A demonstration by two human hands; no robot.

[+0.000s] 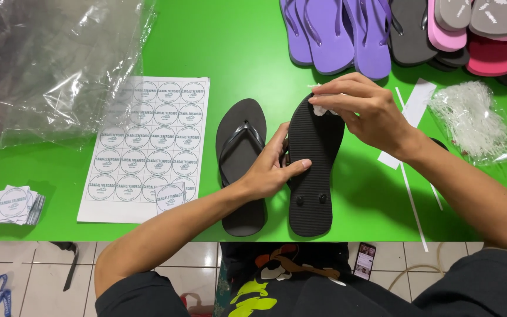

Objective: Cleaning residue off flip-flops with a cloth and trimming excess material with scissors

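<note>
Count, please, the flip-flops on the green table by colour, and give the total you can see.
Black, in front of the person: 2, one strap-up, one sole-up under both hands.
Purple, at the far edge: about 4.
Pink, dark and grey, in the stacked heap: cannot be counted.
Total clearly visible: about 6.

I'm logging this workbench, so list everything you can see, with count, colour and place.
Table: one, bright green, fills the view.
Black flip-flops: two, centre; one strap up, one sole up.
Purple flip-flops: several, top centre.
Grey, pink and black flip-flops: a pile, top right.
Sticker sheet: one, white with round labels, left of centre.
Cut stickers: small stack, white, far left edge.
Clear plastic bags: a heap, top left.
Bag of white plastic ties: one, right.
White paper strips: a few, right.
Phone: one, below the table edge.
Left hand: steadies the sole-up flip-flop.
Right hand: presses a white piece onto its sole.
</note>
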